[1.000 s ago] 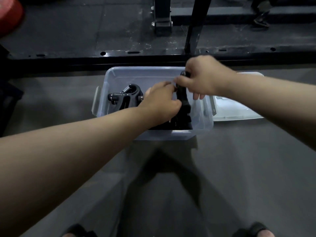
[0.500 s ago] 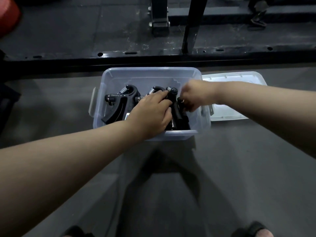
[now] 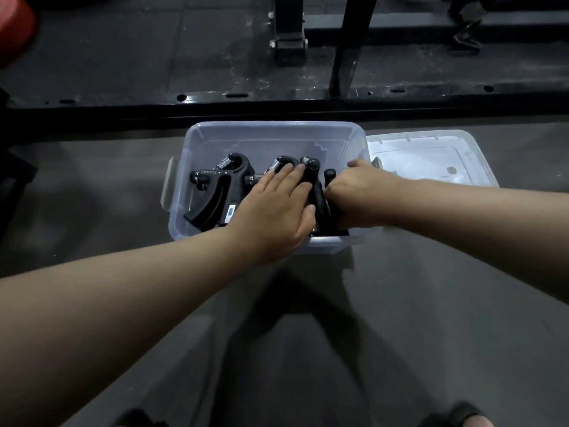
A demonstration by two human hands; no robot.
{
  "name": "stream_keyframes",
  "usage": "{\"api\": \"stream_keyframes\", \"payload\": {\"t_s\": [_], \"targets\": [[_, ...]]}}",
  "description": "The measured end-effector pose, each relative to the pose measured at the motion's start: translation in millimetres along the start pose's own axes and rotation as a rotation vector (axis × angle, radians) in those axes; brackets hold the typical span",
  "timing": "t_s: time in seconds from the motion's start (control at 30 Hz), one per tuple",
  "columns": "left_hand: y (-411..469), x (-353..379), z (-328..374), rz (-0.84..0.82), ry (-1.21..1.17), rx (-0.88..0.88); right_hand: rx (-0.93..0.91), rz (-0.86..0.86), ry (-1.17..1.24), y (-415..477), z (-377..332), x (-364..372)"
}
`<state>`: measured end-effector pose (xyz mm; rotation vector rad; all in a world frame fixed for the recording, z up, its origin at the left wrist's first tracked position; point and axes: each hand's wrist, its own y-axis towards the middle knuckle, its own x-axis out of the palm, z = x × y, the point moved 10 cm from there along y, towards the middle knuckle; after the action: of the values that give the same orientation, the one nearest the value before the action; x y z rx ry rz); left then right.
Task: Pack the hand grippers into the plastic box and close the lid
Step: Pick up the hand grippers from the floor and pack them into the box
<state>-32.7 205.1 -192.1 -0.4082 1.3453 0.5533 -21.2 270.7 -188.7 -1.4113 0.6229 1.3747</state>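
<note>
A clear plastic box (image 3: 271,131) stands open on the grey floor. Black hand grippers with steel springs lie inside it: one at the left (image 3: 215,192), one in the middle under my left hand, and one upright at the right (image 3: 314,180). My left hand (image 3: 277,208) lies flat with fingers spread on the middle gripper, thumb against the upright one. My right hand (image 3: 357,195) reaches into the box's right end, fingers curled down around the upright gripper's lower part. The clear lid (image 3: 431,158) lies flat on the floor right of the box.
A black metal rack base (image 3: 277,103) with upright posts (image 3: 348,41) runs across just behind the box. Something red (image 3: 15,29) sits at the top left corner. My sandalled feet (image 3: 455,416) show at the bottom edge.
My right hand came down from above the box rim into its right end, lowering the upright gripper inside. My left hand flattened over the middle gripper.
</note>
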Motion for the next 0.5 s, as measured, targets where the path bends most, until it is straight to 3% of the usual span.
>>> {"api": "stream_keyframes", "payload": {"t_s": [0.17, 0.5], "targets": [[1.7, -6.3, -2.4, 0.053, -0.076, -0.047, -0.006, -0.249, -0.024, -8.9, -7.8, 26.8], [11.1, -13.8, -4.5, 0.101, -0.079, -0.065, 0.016, -0.228, 0.056, 0.6, 0.8, 43.4]]}}
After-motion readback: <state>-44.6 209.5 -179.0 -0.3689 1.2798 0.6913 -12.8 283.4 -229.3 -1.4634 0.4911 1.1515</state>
